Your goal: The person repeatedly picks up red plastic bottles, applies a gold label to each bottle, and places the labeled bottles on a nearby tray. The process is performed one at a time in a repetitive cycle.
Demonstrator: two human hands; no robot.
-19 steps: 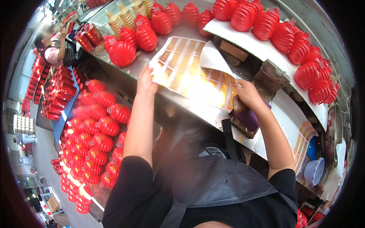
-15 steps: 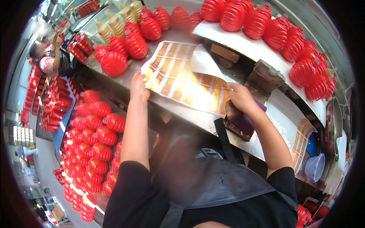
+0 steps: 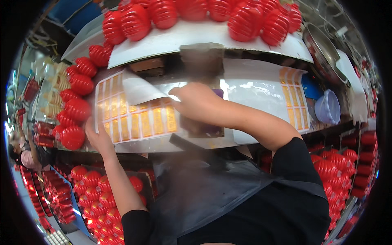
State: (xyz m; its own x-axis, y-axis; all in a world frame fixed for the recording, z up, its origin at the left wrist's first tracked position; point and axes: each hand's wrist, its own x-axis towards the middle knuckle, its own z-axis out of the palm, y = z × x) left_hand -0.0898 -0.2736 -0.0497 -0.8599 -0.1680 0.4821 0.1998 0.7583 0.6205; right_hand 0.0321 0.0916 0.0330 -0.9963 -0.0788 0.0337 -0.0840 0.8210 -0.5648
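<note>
Looks mid-peel: right hand (image 3: 192,101) pinches white flap (image 3: 141,90) over gold-patterned sheet (image 3: 143,124); left hand (image 3: 100,139) at sheet's left edge, can't tell its grip. Calls for even pull.

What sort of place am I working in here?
Probably a workshop or small factory: red ribbed bottles line a white shelf, more red bottles are massed at lower left, and the right hand grips a sheet of gold label-like pieces.
</note>
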